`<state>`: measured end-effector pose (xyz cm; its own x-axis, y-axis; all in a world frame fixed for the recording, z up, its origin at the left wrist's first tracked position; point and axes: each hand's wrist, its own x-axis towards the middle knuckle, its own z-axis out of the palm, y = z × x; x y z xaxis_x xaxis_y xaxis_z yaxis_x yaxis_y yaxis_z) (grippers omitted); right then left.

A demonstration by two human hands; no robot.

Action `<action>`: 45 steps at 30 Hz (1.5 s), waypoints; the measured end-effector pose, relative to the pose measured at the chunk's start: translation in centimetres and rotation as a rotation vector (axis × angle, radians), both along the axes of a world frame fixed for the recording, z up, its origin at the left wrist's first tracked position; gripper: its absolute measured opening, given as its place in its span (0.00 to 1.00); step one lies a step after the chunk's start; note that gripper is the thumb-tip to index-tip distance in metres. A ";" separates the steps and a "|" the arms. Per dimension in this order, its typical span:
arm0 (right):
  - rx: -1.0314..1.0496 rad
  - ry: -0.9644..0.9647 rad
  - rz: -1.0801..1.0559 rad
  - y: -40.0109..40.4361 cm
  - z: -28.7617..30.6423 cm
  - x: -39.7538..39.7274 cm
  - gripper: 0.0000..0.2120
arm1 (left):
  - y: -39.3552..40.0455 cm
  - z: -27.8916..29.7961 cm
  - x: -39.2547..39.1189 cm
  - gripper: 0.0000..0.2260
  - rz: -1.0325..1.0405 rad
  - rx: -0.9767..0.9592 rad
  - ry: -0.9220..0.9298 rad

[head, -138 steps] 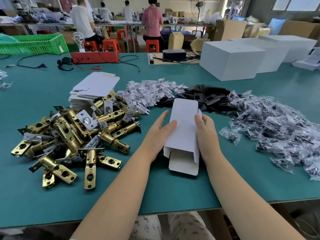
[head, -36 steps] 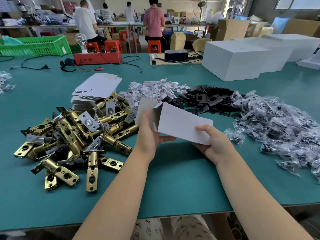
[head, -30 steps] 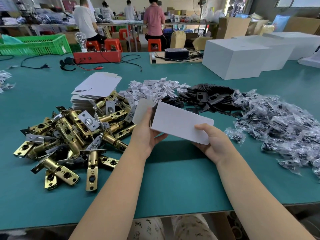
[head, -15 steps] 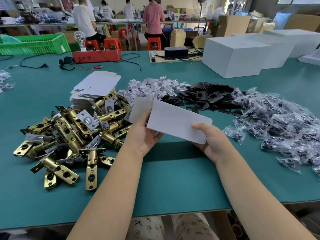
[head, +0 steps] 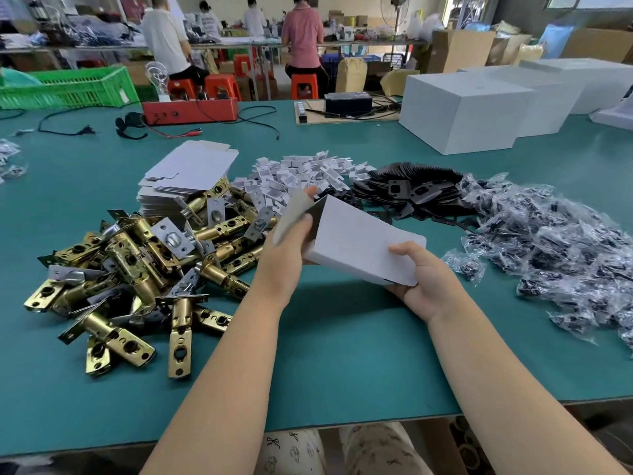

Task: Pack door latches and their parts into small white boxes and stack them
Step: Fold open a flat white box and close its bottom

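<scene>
a wide table (head: 325,354) covered in teal matting fills the foreground, its near edge running across the bottom. behind it stands a second long table (head: 239,46) crowded with goods, where several people work with their backs turned, some seated on orange plastic stools (head: 303,85). a green plastic crate (head: 68,87) sits at the far left. brown cardboard cartons (head: 459,51) are stacked at the right, below a window (head: 589,0) in a dark wall. a standing fan (head: 397,5) rises near a pale back wall. daylight comes in from a bright opening at the upper right.
</scene>
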<state>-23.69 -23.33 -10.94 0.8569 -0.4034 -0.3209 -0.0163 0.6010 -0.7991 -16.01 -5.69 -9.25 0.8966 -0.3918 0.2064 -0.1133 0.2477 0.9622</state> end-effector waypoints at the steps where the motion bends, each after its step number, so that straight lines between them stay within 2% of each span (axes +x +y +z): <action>1: -0.002 0.001 0.010 0.0 0.0 0.0 0.06 | -0.1 0.1 -0.1 0.12 -0.020 -0.042 0.014; 3: -0.026 -0.002 0.022 0.1 0.1 0.0 0.05 | -0.3 0.3 -0.2 0.12 0.013 -0.111 0.060; 6: -0.074 0.001 0.037 0.2 0.0 0.0 0.05 | -0.6 0.3 0.1 0.11 0.080 -0.106 0.196; 9: -0.100 0.011 0.043 0.2 0.0 -0.1 0.05 | -0.4 0.3 0.2 0.06 0.131 0.004 0.252; 10: -0.083 0.003 0.040 0.1 -0.1 -0.1 0.05 | -0.3 0.2 0.3 0.11 0.130 0.079 0.202; 11: -0.052 -0.008 0.031 0.0 -0.1 -0.1 0.05 | -0.1 0.1 0.3 0.16 0.096 0.131 0.144; 13: 0.013 -0.038 0.014 -0.2 -0.1 -0.1 0.07 | 0.1 -0.2 0.3 0.17 -0.069 0.181 0.071; 14: 0.028 -0.052 0.010 -0.2 -0.1 -0.1 0.07 | 0.1 -0.3 0.1 0.18 -0.177 0.195 0.064; 16: 0.020 -0.068 0.008 -0.1 -0.1 -0.1 0.07 | 0.0 -0.6 -0.6 0.26 -0.369 0.224 0.081; 18: -0.004 -0.062 0.000 -0.1 0.0 0.0 0.06 | -0.6 -0.8 -0.8 0.36 -0.433 0.109 0.108; 19: -0.012 -0.057 -0.005 -0.1 0.0 0.0 0.05 | -0.9 -0.7 -1.0 0.34 -0.394 -0.013 0.125; 21: -0.021 -0.051 -0.017 -0.1 0.1 0.1 0.05 | -1.0 -0.1 -0.9 0.19 -0.177 -0.160 0.157; 23: -0.051 -0.044 -0.024 -0.1 0.0 0.3 0.05 | -1.1 0.2 -0.3 0.07 0.095 -0.084 0.155; 25: -0.100 -0.047 -0.003 0.0 -0.1 0.2 0.06 | -1.0 -0.1 0.1 0.07 0.202 -0.048 0.149; 29: -0.158 -0.056 0.024 0.0 -0.3 0.2 0.06 | -0.6 0.3 -0.1 0.16 0.124 -0.208 0.228; 31: -0.224 -0.063 0.057 0.3 -0.2 0.3 0.05 | -0.6 0.4 -0.1 0.19 0.185 -0.312 0.345; 34: -0.281 -0.076 0.079 0.6 -0.4 0.2 0.05 | -0.7 0.3 0.3 0.04 0.269 -0.354 0.455; 35: -0.282 -0.076 0.079 0.6 -0.4 0.3 0.05 | -0.8 0.3 0.3 0.03 0.290 -0.352 0.465; 37: -0.280 -0.066 0.071 0.6 -0.4 0.3 0.05 | -0.9 0.2 0.3 0.09 0.348 -0.324 0.420; 38: -0.276 -0.060 0.061 0.6 -0.4 0.4 0.05 | -0.8 0.1 0.4 0.09 0.382 -0.284 0.335; 40: -0.255 -0.049 0.031 0.4 -0.4 0.5 0.05 | -0.6 0.0 0.2 0.07 0.402 -0.108 0.029; 42: -0.215 -0.042 0.014 0.2 -0.4 0.5 0.05 | -0.4 0.1 -0.5 0.10 0.202 0.080 -0.232; 44: -0.174 -0.043 0.006 -0.1 -0.4 0.5 0.05 | -0.5 -0.2 -0.7 0.23 0.024 0.183 -0.275; 45: -0.157 -0.049 -0.002 -0.2 -0.5 0.4 0.05 | -0.6 -0.3 -0.6 0.25 -0.012 0.181 -0.211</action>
